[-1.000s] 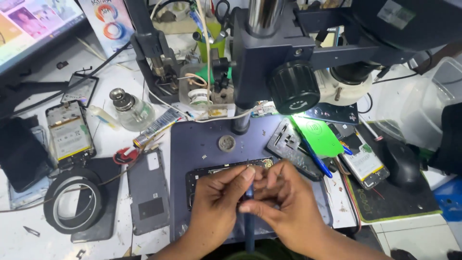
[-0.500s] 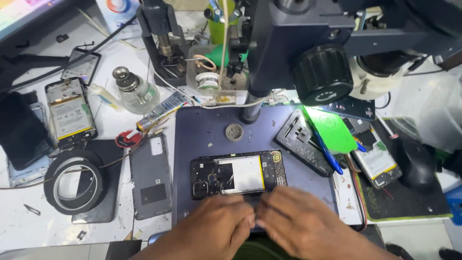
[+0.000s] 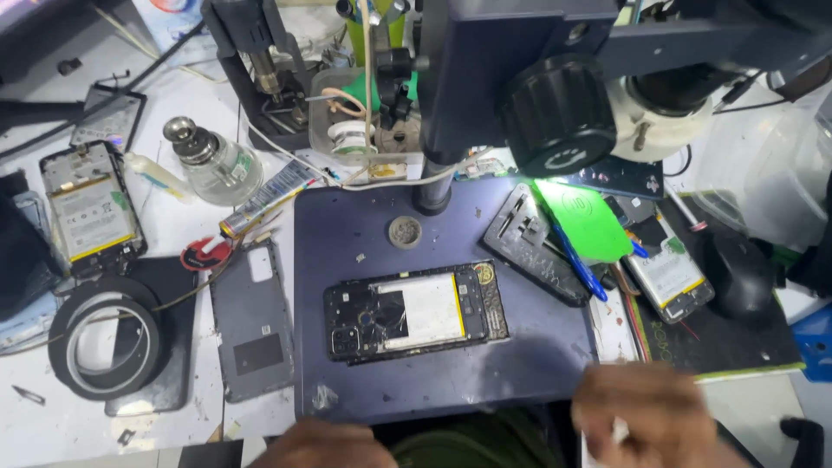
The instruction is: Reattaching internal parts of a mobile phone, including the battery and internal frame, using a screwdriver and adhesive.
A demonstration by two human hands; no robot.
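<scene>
While your hands sit at the near edge of the desk, the opened phone (image 3: 415, 310) lies alone at the middle of the dark blue work mat (image 3: 347, 225), back cover off, pale battery and black frame facing up

Head view, change since a second ago: both hands then worked directly over the phone with a thin tool pinched between the fingers; they have since drawn back towards you, and the phone is now untouched and fully exposed. Judged from this, one spell of fine work on the phone has paused

Head view, hands: your left hand (image 3: 334, 444) shows only as knuckles at the bottom edge, so its fingers cannot be read. Your right hand (image 3: 646, 414) is motion-blurred off the mat's near right corner; something whitish shows beneath it, but whether the fingers are closed on anything cannot be told

Head view, surface: a grey back cover (image 3: 252, 319) lies just beside the mat's left edge, a roll of black tape (image 3: 106, 336) further left, a second opened phone (image 3: 89, 208) at the desk's left edge. A glass bottle (image 3: 214, 162) stands towards the far left. A microscope (image 3: 555, 95) overhangs the mat's far edge; a green pry card (image 3: 582, 220) and a third phone (image 3: 667, 270) lie to the right
</scene>
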